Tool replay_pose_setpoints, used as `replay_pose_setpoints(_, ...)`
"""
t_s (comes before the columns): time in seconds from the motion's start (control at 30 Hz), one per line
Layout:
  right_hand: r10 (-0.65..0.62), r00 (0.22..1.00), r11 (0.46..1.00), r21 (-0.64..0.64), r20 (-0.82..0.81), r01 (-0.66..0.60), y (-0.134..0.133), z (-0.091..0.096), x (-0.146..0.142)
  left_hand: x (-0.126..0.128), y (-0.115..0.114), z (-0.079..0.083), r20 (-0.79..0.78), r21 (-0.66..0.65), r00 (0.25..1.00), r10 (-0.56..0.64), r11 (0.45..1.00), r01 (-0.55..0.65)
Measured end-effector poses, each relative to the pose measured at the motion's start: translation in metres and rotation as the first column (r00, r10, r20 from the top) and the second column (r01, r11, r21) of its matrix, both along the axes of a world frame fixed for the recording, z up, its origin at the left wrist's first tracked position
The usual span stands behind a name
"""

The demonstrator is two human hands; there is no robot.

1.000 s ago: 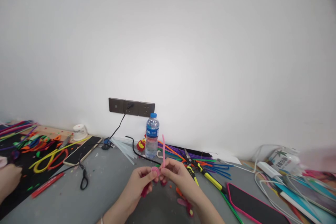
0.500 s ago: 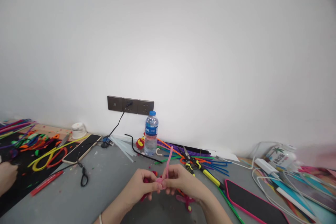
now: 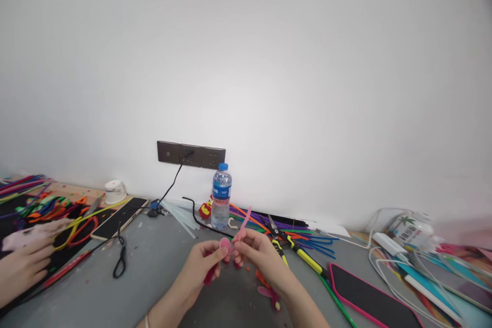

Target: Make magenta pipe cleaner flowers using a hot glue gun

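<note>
My left hand (image 3: pixel 202 269) pinches a small flat coil of pink pipe cleaner (image 3: pixel 225 243) between thumb and fingers. Some darker red-pink fuzzy stuff shows beneath that hand, partly hidden by it. With thumb and fingertips, my right hand (image 3: pixel 258 257) grips the pink strand (image 3: pixel 246 220) close to the coil, and its free end points upward. Under my right wrist lies a pink and red fuzzy piece (image 3: pixel 273 300) with a yellowish tip, beside an orange bit (image 3: pixel 262 279). Just beyond my hands stands a water bottle (image 3: pixel 221 200) with a blue cap.
Pliers with yellow-black handles (image 3: pixel 307 259) lie by loose pipe cleaners (image 3: pixel 317 244). At right are a pink-edged phone (image 3: pixel 369 294) and white cables. Another person's hand (image 3: pixel 28 269) is at left near a red cutter (image 3: pixel 67 269), another phone (image 3: pixel 121 218) and a white cup (image 3: pixel 115 192).
My hands have moved slightly apart, and the coil's round face now shows. The strand leans further right. At left, another person's hand has reached further in, and the black cord there has shifted.
</note>
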State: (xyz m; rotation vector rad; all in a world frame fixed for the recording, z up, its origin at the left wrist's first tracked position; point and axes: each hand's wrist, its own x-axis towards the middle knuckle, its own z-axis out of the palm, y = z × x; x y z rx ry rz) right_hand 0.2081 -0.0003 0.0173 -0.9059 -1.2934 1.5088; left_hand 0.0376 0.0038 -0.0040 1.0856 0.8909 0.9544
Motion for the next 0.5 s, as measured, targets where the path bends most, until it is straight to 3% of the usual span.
replay_pose_setpoints(0.13, 0.041, 0.998, 0.998, -0.038, 0.042, -0.04, -0.003, 0.005, 0.011, 0.002, -0.005, 0.003, -0.113, 0.033, 0.987, -0.11, 0.993, 0.115)
replay_pose_setpoints(0.27, 0.175, 0.971, 0.981, -0.119, 0.166, -0.156, -0.008, 0.011, 0.018, 0.004, -0.011, 0.007, -0.231, 0.018, 0.951, -0.204, 0.977, 0.214)
replay_pose_setpoints(0.5, 0.277, 0.94, 0.95, -0.202, 0.2, -0.237, -0.013, 0.019, 0.026, 0.002, -0.015, 0.012, -0.241, -0.004, 0.927, -0.287, 0.956, 0.294)
